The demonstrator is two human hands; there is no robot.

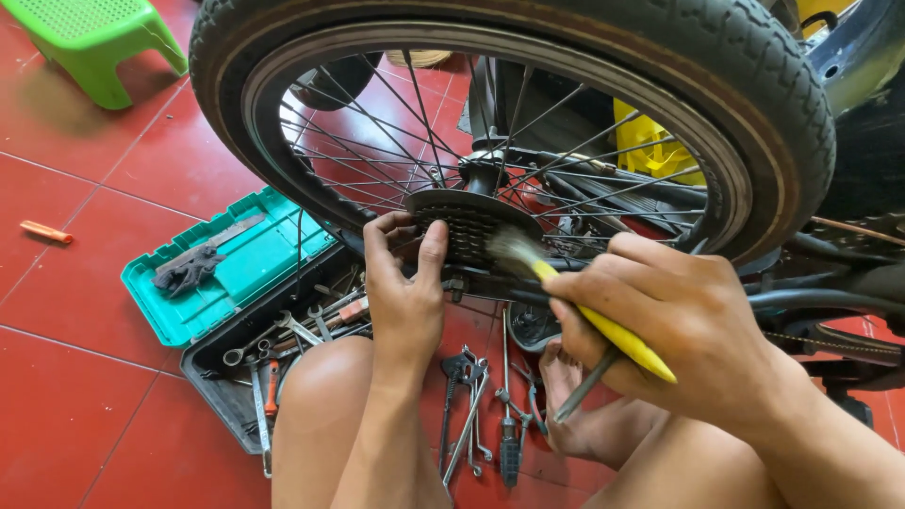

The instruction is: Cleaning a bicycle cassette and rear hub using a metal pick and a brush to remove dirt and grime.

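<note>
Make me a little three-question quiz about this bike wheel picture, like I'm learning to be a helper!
1. True or false: the right hand holds a yellow-handled brush with its bristles against the gear cluster.
2. What does the left hand touch? A) the green stool B) the gear cluster C) the tyre
3. Fill in: the open toolbox with its teal tray lies on the ____ tiled floor.

Key: 1 true; 2 B; 3 red.
</note>
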